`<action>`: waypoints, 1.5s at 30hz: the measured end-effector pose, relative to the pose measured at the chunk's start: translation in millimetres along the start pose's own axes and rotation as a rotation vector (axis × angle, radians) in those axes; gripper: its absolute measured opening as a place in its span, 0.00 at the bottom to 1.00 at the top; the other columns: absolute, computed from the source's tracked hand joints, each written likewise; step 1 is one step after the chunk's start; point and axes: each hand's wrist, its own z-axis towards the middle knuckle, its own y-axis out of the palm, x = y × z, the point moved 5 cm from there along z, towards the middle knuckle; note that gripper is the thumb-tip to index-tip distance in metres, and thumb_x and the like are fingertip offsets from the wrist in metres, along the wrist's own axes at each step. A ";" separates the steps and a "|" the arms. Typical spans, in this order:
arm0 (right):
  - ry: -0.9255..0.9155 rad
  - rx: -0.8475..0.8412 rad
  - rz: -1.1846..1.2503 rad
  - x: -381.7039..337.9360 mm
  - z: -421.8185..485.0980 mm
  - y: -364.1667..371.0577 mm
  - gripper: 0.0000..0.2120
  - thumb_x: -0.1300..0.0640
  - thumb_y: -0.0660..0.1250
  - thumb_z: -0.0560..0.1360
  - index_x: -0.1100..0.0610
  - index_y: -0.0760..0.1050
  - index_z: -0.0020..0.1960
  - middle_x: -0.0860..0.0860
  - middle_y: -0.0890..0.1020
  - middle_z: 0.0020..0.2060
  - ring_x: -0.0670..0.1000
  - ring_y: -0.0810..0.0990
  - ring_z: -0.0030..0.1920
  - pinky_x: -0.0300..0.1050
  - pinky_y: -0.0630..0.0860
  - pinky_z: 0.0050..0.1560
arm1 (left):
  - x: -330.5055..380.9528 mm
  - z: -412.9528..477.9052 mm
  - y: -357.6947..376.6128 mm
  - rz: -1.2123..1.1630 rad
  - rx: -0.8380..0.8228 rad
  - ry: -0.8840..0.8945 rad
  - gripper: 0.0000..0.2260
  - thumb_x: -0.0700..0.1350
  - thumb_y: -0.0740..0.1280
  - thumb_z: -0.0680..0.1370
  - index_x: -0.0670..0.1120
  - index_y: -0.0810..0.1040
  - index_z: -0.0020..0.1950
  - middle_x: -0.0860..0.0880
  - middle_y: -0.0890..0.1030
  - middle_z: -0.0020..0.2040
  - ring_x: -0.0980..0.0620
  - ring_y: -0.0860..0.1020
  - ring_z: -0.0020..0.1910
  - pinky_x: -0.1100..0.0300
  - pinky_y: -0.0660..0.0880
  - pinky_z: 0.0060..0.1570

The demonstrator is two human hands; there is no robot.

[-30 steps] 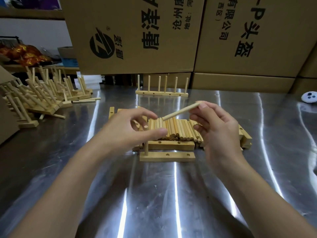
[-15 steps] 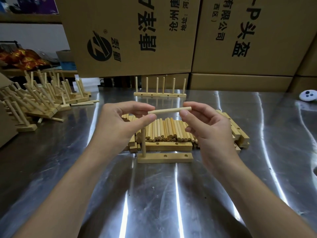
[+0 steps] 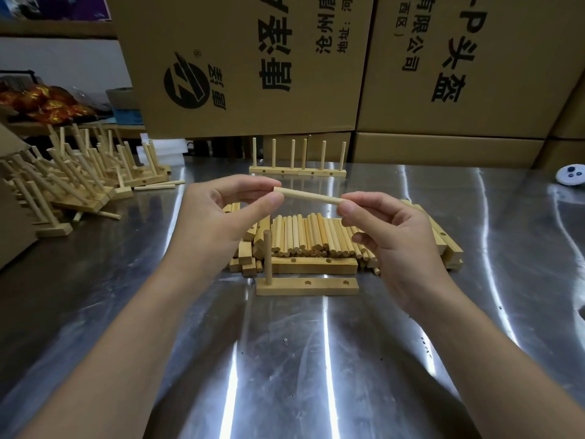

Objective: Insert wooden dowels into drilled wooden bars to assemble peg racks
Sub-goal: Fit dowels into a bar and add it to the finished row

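Note:
A wooden dowel (image 3: 308,195) lies almost level in the air above the table, pinched at both ends. My left hand (image 3: 218,220) pinches its left end between thumb and fingers, and my right hand (image 3: 389,229) pinches its right end. Below them a drilled wooden bar (image 3: 307,286) lies flat on the steel table with one dowel (image 3: 268,258) standing upright in its left hole; two holes to the right are bare. Behind it sits a pile of loose dowels (image 3: 313,236) against another drilled bar (image 3: 313,264).
A finished rack (image 3: 297,170) with several pegs stands at the back. A heap of finished racks (image 3: 72,179) fills the left side. Loose bars (image 3: 443,245) lie right of the dowel pile. Large cardboard boxes (image 3: 253,64) wall the rear; a white round object (image 3: 571,175) sits far right.
The dowel, tilted and held by my right hand alone a second ago, is now near level and held by both hands. My left hand rose to take its left end.

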 end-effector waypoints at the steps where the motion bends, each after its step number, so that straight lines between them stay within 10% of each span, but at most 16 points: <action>1: -0.019 -0.020 -0.045 -1.7 0.0 0.2 0.08 0.55 0.78 0.75 0.55 0.88 0.53 0.53 0.89 0.46 0.49 0.86 0.48 0.40 0.79 0.46 | 0.6 -0.4 1.1 -0.032 0.002 -0.012 0.07 0.47 0.77 0.78 0.54 0.89 0.56 0.53 0.89 0.50 0.53 0.85 0.54 0.64 0.78 0.53; 34: 0.155 -0.561 -0.106 5.4 -16.9 38.4 0.12 0.48 0.68 0.83 0.50 0.89 0.52 0.57 0.88 0.51 0.47 0.83 0.50 0.38 0.77 0.48 | 7.2 -2.6 13.9 -0.187 -0.021 -0.025 0.07 0.49 0.75 0.77 0.49 0.88 0.51 0.52 0.89 0.44 0.61 0.85 0.46 0.72 0.75 0.43; 45: 0.020 -0.461 -0.340 9.2 -6.4 21.1 0.05 0.49 0.72 0.82 0.48 0.85 0.52 0.53 0.87 0.47 0.47 0.84 0.49 0.39 0.78 0.47 | 0.2 1.2 3.5 0.091 -0.211 -0.036 0.14 0.56 0.79 0.74 0.55 0.88 0.57 0.54 0.88 0.53 0.54 0.85 0.56 0.55 0.81 0.56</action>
